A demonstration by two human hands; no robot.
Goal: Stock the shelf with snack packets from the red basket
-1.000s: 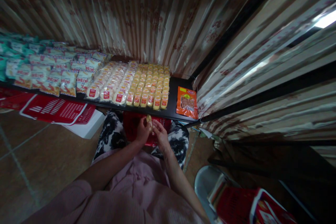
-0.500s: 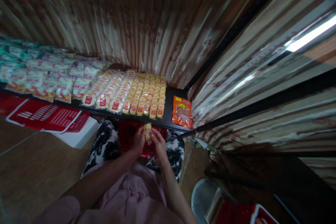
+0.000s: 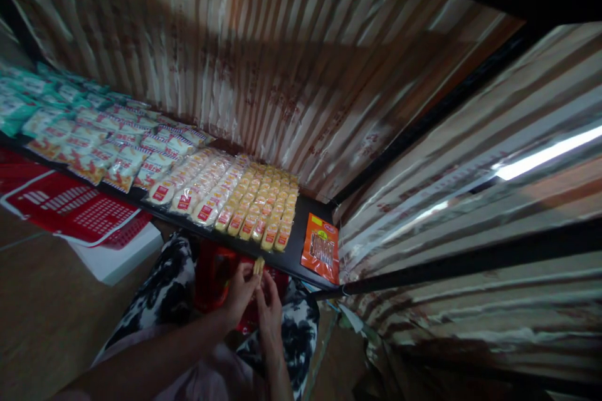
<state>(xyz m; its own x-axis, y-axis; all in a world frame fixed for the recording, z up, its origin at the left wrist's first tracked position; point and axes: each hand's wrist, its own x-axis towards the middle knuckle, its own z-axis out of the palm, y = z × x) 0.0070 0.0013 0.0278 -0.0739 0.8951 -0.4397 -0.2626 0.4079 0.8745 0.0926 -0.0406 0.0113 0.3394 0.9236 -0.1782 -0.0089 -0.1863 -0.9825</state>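
While my left hand (image 3: 239,293) is clamping a small, pale-yellow, plastic-wrapped snack packet (image 3: 258,266) at the lower centre of the frame, my right hand (image 3: 269,308) is holding its bent fingers close against it; whether they are gripping too, I cannot tell. Just beyond, a long black shelf (image 3: 296,241) is bearing tight rows of yellow oblong wrapped snacks (image 3: 258,208) at centre, white wrapped snacks (image 3: 187,183) left of them, and a flat orange plastic pouch (image 3: 321,249) lying to their right.
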